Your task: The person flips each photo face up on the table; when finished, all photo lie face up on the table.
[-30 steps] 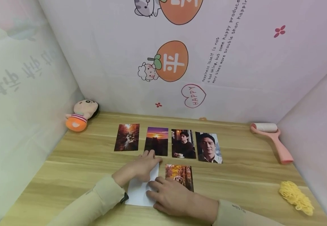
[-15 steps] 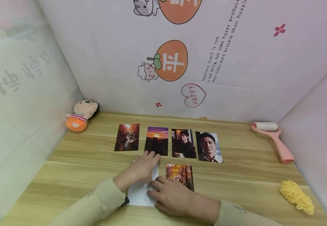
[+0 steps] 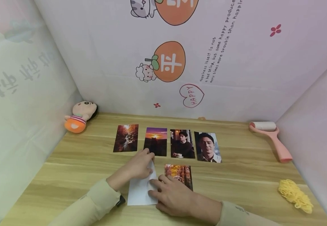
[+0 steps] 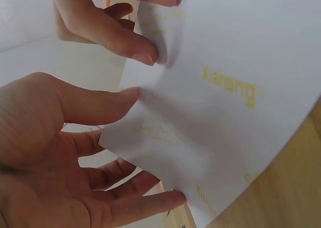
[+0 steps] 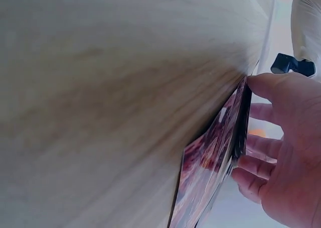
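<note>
A white sheet of photo paper (image 3: 142, 190), its back printed with yellow "Xisheng" lettering in the left wrist view, lies between both hands. My left hand (image 3: 139, 164) pinches its far end, thumb on the printed back and the other fingers beyond the edge. My right hand (image 3: 174, 196) holds the sheet's right side with curled fingers; its fingertips rest on the white face, which bends near them. Under that hand, partly covered, is an autumn dog photo (image 3: 184, 174). In the right wrist view, thumb and fingertips sit along a dark edge above a reddish photo (image 5: 205, 162).
Across the wooden table (image 3: 237, 194) stand a row of photos: a forest stream (image 3: 125, 138), a sunset (image 3: 155, 141), a person with a cup (image 3: 182, 143) and a portrait (image 3: 208, 147). A plush doll (image 3: 80, 116), pink lint roller (image 3: 273, 138) and yellow yarn (image 3: 295, 195) lie near the walls.
The left hand has shifted slightly left and tilted, uncovering more of the sheet near its far end. The right hand stays nearly in place. The view has moved a little.
</note>
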`<state>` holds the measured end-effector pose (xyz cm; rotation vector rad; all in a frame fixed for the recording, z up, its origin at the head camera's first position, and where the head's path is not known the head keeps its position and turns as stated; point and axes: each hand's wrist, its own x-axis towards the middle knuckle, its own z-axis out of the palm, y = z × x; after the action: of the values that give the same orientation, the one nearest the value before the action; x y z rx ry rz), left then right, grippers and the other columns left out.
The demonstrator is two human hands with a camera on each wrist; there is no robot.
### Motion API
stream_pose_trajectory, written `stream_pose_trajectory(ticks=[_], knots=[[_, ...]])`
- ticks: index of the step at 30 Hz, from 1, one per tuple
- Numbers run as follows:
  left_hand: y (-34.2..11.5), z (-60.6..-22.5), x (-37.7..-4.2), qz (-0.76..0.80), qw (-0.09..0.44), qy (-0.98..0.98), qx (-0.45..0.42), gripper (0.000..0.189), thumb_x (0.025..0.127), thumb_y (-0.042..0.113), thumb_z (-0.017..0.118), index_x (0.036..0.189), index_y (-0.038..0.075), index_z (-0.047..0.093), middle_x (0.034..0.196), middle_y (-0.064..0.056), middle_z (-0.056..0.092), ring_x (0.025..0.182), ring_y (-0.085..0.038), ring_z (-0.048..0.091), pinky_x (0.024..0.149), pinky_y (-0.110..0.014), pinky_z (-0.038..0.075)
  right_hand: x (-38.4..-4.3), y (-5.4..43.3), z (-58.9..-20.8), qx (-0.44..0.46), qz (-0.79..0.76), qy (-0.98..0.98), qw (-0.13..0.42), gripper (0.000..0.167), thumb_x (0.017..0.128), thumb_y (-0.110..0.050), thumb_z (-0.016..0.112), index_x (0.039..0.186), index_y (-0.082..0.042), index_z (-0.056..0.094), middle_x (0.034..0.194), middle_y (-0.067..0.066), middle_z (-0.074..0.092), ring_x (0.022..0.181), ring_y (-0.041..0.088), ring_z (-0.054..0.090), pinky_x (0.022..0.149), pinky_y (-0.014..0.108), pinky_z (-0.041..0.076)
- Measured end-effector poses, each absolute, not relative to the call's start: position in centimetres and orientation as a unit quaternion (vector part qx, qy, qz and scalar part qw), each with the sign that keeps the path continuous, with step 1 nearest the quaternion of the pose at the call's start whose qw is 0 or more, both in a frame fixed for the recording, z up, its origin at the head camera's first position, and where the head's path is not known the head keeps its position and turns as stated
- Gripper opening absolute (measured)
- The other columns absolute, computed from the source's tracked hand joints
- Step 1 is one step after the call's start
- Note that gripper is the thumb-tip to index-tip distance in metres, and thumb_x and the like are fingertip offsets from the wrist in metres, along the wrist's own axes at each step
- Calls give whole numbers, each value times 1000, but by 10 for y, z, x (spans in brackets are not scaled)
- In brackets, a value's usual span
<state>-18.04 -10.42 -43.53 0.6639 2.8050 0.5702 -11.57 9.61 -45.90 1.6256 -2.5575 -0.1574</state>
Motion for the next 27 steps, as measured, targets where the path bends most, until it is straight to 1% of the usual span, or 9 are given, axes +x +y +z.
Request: stream_pose_trajectory(ticks=[3, 7, 10, 13, 19, 22, 27], knots=[[-107, -435, -182, 203, 108, 945, 233, 19, 91, 14, 77, 106, 7, 68, 102, -8, 62, 92, -22, 55, 83, -42, 50, -115, 96, -460, 533, -49, -843, 48, 42, 100, -56, 59, 132, -28, 63, 145, 1, 59, 125, 19, 58, 105, 37, 55], [-109, -434, -186, 218, 123, 936, 247, 14, 96, 15, 72, 106, 6, 68, 102, -8, 62, 84, -19, 52, 74, -36, 46, -115, 96, -459, 532, -49, -844, 52, 44, 99, -59, 59, 128, -26, 63, 143, 1, 58, 128, 21, 58, 105, 37, 56], [-110, -434, -189, 228, 134, 932, 250, 10, 100, 18, 67, 103, 9, 68, 100, -7, 62, 80, -17, 50, 69, -33, 42, -115, 96, -458, 532, -50, -843, 55, 45, 99, -60, 59, 127, -25, 63, 142, 1, 58, 129, 22, 58, 106, 37, 55], [-110, -434, -190, 237, 138, 929, 248, 9, 101, 20, 66, 99, 11, 67, 96, -6, 61, 77, -17, 49, 66, -31, 40, -115, 95, -458, 532, -46, -844, 52, 45, 99, -60, 59, 127, -24, 63, 142, 2, 58, 131, 22, 57, 107, 37, 55], [-111, -434, -191, 261, 135, 924, 246, 9, 101, 20, 66, 100, 11, 67, 98, -6, 60, 77, -17, 51, 65, -30, 42, -114, 95, -459, 532, -19, -845, 54, 42, 100, -57, 58, 125, -23, 63, 142, 2, 57, 133, 26, 56, 108, 42, 54], [-113, -433, -192, 287, 137, 916, 245, 9, 101, 19, 66, 100, 10, 66, 99, -7, 60, 79, -18, 52, 68, -31, 43, -113, 95, -459, 531, -10, -844, 77, 42, 99, -58, 59, 120, -22, 63, 139, 2, 59, 131, 27, 56, 107, 42, 55], [-118, -429, -197, 330, 151, 897, 252, 10, 103, 19, 64, 99, 10, 65, 100, -7, 61, 83, -18, 52, 70, -29, 43, -114, 94, -456, 530, 2, -838, 128, 43, 94, -61, 65, 111, -21, 64, 130, -1, 63, 125, 24, 60, 105, 38, 56]])
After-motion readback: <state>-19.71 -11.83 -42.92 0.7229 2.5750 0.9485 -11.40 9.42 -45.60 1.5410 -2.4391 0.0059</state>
